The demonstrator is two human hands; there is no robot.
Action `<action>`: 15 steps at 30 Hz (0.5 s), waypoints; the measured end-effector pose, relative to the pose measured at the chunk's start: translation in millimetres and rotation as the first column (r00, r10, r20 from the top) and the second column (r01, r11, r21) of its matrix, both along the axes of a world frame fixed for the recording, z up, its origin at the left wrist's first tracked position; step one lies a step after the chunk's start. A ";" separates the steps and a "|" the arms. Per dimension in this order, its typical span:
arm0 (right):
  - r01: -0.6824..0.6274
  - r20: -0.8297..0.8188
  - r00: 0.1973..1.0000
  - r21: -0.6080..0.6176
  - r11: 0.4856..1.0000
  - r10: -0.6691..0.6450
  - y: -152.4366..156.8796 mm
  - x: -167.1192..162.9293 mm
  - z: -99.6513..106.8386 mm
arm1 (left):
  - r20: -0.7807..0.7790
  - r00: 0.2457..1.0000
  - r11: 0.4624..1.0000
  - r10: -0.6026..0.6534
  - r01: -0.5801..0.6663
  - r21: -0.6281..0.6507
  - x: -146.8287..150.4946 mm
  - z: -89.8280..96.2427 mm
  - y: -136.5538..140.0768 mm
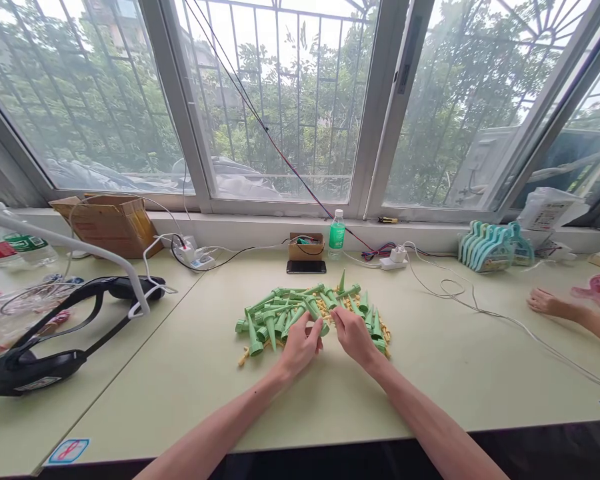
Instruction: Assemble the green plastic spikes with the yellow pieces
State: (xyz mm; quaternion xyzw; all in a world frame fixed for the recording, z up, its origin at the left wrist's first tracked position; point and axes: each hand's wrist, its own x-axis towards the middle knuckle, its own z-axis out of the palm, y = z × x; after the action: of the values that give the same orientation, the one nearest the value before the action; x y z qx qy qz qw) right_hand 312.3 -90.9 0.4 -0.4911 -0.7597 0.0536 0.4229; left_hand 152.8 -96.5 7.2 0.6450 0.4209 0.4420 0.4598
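Over the front of a heap, my left hand (300,345) is closed around a green plastic spike (314,309), a hollow cone with a wide collar; its collar end faces my right hand. Just across from it, my right hand (354,335) is pinched shut at the collar, on what looks like a small yellow plastic piece (329,319), mostly hidden by the fingers. The heap around both hands holds many more green spikes (270,321), lying at various angles. Loose yellow pieces (243,357) lie under and between them.
Behind the heap are a phone (306,267), a small cardboard box (300,251) and a green-labelled bottle (337,235). A black head strap device (45,363) lies left. White cables (505,325), teal hangers (490,248) and another person's hand (547,303) are on the right.
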 end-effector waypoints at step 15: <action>-0.026 -0.036 0.999 -0.054 0.998 0.024 0.8 0.2 0.0 | 0.037 0.999 1.000 -0.026 0.026 0.000 0.2 2.7 -0.6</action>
State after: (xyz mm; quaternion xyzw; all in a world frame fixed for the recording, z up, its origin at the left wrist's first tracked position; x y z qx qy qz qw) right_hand 312.5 -90.1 0.4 -0.4919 -0.7564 0.0881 0.4221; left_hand 153.0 -97.2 9.9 0.6420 0.4041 0.4475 0.4736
